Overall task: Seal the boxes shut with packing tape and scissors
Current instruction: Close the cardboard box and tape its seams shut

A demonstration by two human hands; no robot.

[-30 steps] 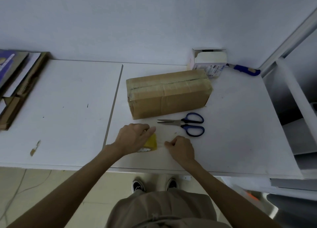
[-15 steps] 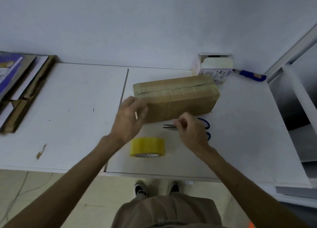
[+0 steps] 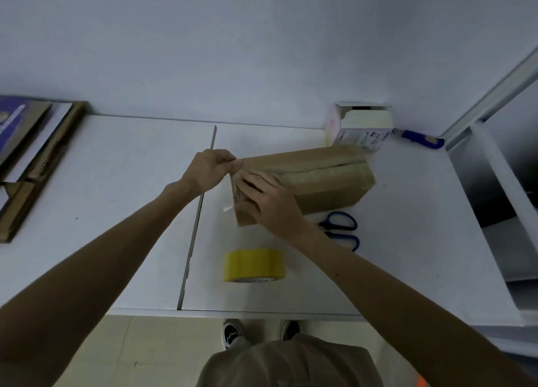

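A long brown cardboard box (image 3: 326, 183) lies on the white table (image 3: 116, 197), its top seam covered with clear tape. My left hand (image 3: 209, 168) pinches a clear tape strip (image 3: 228, 209) at the box's top left corner. My right hand (image 3: 267, 200) lies flat on the box's left end, fingers spread over the strip; a loose end of the strip sticks out below. A yellow tape roll (image 3: 254, 266) sits on the table in front of the box. Blue-handled scissors (image 3: 343, 231) lie to the right of my right wrist, partly hidden by it.
A small white carton (image 3: 361, 124) stands open against the wall behind the box, with a blue-handled knife (image 3: 422, 138) beside it. Flattened cardboard (image 3: 32, 159) is stacked at the far left. A white shelf unit (image 3: 495, 197) borders the table on the right.
Both hands left the tape roll on the table and moved up to the box's left end with a cut strip. The right hand now lies flat on the box.
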